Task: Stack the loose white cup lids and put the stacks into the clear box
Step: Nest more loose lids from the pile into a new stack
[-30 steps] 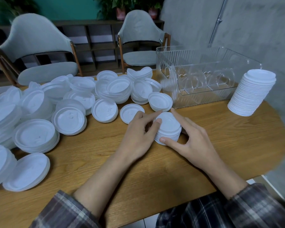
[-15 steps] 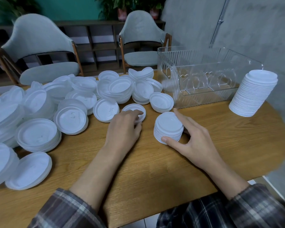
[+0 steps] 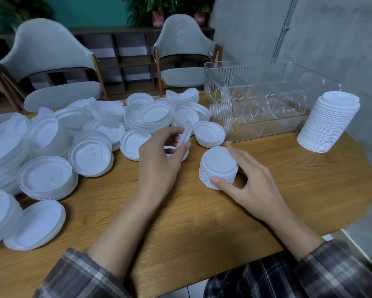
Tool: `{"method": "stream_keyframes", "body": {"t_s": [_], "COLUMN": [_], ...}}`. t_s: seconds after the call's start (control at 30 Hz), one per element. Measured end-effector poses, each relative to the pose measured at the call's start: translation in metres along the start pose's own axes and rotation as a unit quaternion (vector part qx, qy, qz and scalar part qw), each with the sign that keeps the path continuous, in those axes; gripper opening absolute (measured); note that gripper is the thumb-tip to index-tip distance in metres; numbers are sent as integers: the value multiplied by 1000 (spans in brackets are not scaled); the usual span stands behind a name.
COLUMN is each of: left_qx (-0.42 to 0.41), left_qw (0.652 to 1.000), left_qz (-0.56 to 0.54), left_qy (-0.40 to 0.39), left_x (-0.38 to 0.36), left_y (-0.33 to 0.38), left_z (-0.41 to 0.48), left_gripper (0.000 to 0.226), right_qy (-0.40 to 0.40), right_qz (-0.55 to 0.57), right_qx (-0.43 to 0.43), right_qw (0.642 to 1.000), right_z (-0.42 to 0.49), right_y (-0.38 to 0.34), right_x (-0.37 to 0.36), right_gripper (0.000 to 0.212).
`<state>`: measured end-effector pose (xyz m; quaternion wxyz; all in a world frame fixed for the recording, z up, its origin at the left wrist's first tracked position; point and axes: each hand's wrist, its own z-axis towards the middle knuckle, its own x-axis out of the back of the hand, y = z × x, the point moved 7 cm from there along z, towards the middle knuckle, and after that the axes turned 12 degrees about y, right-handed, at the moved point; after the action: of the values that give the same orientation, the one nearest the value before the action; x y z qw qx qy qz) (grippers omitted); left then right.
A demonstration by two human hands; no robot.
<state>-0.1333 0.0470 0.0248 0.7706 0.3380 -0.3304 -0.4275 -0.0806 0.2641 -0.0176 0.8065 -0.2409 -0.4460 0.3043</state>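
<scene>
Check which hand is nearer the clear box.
Right. The right hand holds the short lid stack just in front of the clear box, forefinger almost at its corner; the left hand pinches a lid further left.

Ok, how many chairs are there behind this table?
2. The left chair stands behind the loose lids; the right chair stands behind the table near the left end of the clear box. More could be out of view.

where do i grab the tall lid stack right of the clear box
Grip the tall stack low on its sides, around the bottom lids, coming from the near side; the clear box crowds its left. The lids only nest and the column looks tilted, so a top hold would likely lift just part.
</scene>
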Motion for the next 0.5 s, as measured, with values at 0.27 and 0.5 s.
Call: {"method": "stream_keyframes", "body": {"t_s": [0.27, 0.5], "left_qx": [220, 146], "left_qw": [952, 972], "left_qz": [-200, -94], "left_qy": [-73, -157], "left_x": [-19, -40], "left_y": [-8, -12], "left_z": [-13, -29], "left_gripper": [33, 30], "right_qy": [-4, 1], "right_qz": [10, 26], "right_qx": [-11, -5], "right_qw": [1000, 1000], "right_z": [-1, 0], "right_y": [1, 0], "right_x": [0, 1], "right_gripper": [94, 96]}}
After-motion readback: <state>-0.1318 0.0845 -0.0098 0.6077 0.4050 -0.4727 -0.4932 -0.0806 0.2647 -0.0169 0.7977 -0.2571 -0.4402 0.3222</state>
